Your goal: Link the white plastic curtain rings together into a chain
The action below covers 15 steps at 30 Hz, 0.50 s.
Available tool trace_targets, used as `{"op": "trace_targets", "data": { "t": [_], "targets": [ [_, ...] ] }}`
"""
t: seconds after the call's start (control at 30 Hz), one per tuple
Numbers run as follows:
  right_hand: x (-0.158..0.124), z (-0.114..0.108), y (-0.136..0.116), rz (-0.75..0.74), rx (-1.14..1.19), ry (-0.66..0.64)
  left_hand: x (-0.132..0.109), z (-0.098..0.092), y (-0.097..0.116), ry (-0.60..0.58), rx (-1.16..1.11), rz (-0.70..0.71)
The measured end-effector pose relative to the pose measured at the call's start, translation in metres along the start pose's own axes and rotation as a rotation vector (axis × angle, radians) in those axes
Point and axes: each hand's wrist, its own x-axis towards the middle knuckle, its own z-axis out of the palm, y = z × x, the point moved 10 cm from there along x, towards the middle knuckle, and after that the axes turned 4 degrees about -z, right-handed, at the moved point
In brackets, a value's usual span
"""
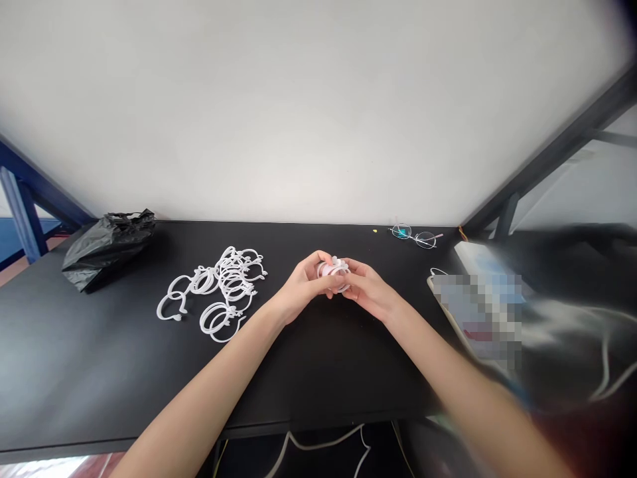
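In the head view, the left hand (pixel 304 282) and the right hand (pixel 369 292) meet above the black worktop (pixel 318 372), their fingers curled around a small bundle of white rings (pixel 340 263) held between them. To the left of the hands lies a loose heap of similar ring pieces (pixel 231 272), some with visible gaps and rounded ends. Farther left and beyond sits a crumpled black bag (pixel 112 245). Beyond the right hand rest thin-framed glasses (pixel 425 239); nearer the right forearm is a partly pixelated flat item (pixel 450 311).
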Motion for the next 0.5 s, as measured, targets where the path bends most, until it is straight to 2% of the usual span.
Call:
{"op": "trace_targets", "data": {
  "t": [0.1, 0.23, 0.33, 0.5],
  "targets": [
    [0.000, -0.002, -0.002, -0.053, -0.046, 0.080, 0.003, -0.020, -0.010, 0.201, 0.100, -0.004],
    [-0.003, 0.005, -0.006, -0.120, -0.161, 0.054, -0.001, -0.028, 0.002, 0.335, 0.498, 0.189],
    [-0.005, 0.016, -0.006, -0.125, -0.198, -0.051, -0.001, -0.028, 0.005, 0.331, 0.632, 0.222],
    [-0.010, 0.033, -0.004, -0.077, -0.198, -0.215, 0.006, -0.028, -0.014, 0.230, 0.429, 0.035]
  ]
}}
